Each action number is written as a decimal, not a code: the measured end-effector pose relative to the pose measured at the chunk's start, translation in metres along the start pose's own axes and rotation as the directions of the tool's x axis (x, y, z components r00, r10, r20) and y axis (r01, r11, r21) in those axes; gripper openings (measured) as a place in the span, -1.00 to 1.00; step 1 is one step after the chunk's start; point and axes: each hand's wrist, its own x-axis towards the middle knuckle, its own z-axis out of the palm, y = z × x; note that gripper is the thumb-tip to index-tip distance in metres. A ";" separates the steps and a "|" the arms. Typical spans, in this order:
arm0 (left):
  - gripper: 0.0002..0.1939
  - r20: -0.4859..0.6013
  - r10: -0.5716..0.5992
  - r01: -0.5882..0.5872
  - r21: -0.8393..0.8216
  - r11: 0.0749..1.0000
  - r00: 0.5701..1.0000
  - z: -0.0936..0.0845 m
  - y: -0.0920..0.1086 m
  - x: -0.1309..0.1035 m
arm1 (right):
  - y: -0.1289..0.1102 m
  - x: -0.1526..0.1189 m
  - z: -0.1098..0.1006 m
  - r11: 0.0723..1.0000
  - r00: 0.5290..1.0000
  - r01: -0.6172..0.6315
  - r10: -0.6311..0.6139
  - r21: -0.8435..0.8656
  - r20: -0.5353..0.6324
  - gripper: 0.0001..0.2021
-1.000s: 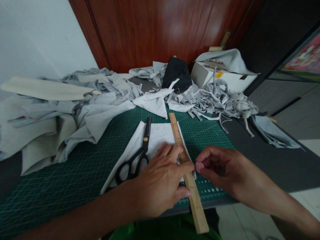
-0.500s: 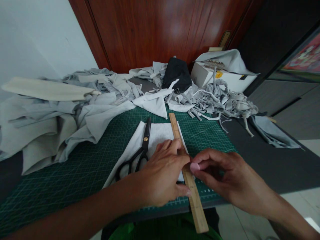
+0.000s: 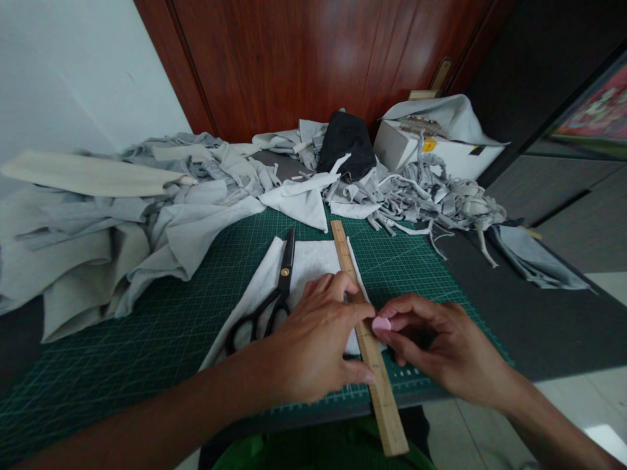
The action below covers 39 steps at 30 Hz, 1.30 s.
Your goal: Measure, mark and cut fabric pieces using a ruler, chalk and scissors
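Note:
A wooden ruler [image 3: 379, 385] lies lengthwise over a white piece of cloth [image 3: 313, 256], its near end sticking out past the table edge. My left hand [image 3: 321, 339] holds the ruler down, fingers bent across it and thumb lower on the wood. Between the thumb and fingers of my right hand [image 3: 435, 333] is a small pink piece of tailor's chalk [image 3: 381, 324], close against the ruler's right edge. Black-handled scissors [image 3: 285, 281] rest on the cloth left of the ruler, blades pointing away. My left hand and forearm cover part of the cloth.
Under the cloth is a green cutting mat [image 3: 406, 261]. Grey and cream fabric [image 3: 171, 222] is heaped at the left. Across the back are a black cloth bundle [image 3: 347, 147], a white box [image 3: 396, 149] and tangled grey strips [image 3: 416, 189]. A folded grey piece [image 3: 539, 258] lies at the right.
My right hand has turned slightly and shifted a little, so more of the pink chalk shows. The left hand, ruler, scissors and cloth stay practically where they were.

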 end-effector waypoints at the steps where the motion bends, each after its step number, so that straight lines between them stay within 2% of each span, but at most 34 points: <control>1: -0.51 0.002 -0.002 0.002 0.003 1.000 1.000 0.000 0.000 0.000 | 0.000 0.000 -0.001 1.000 1.000 -0.007 0.007 0.000 -0.003 -0.90; 5: -0.47 0.002 -0.024 0.024 0.005 1.000 1.000 0.000 0.001 0.001 | -0.005 -0.001 -0.001 0.999 0.999 -0.038 0.038 -0.039 -0.018 -0.94; 11: -0.56 0.010 -0.023 0.023 0.001 1.000 1.000 0.000 0.000 0.001 | -0.011 0.001 0.000 0.991 0.997 -0.069 0.071 -0.115 0.010 -0.97; 14: -0.53 -0.005 -0.006 0.006 -0.007 1.000 1.000 0.001 -0.001 0.000 | -0.012 0.002 0.002 0.994 0.996 -0.093 0.093 -0.059 0.002 -0.96; 20: -0.46 -0.002 -0.014 0.014 -0.017 1.000 1.000 0.001 -0.001 0.000 | -0.008 0.006 0.007 0.959 0.977 -0.202 0.212 0.197 -0.031 -0.89; 24: -0.41 0.003 -0.028 0.028 -0.013 1.000 1.000 -0.001 0.001 0.001 | -0.007 0.006 0.008 0.949 0.971 -0.220 0.236 0.225 -0.046 -0.86; 30: -0.45 0.003 -0.044 0.044 -0.002 0.999 0.999 0.000 0.001 0.002 | -0.008 0.006 0.009 0.984 0.985 -0.152 0.158 0.088 -0.069 -0.96; 39: -0.42 -0.011 -0.024 0.024 0.012 1.000 1.000 0.001 -0.001 0.001 | -0.015 0.009 0.011 0.985 0.993 -0.108 0.101 -0.138 -0.055 -0.90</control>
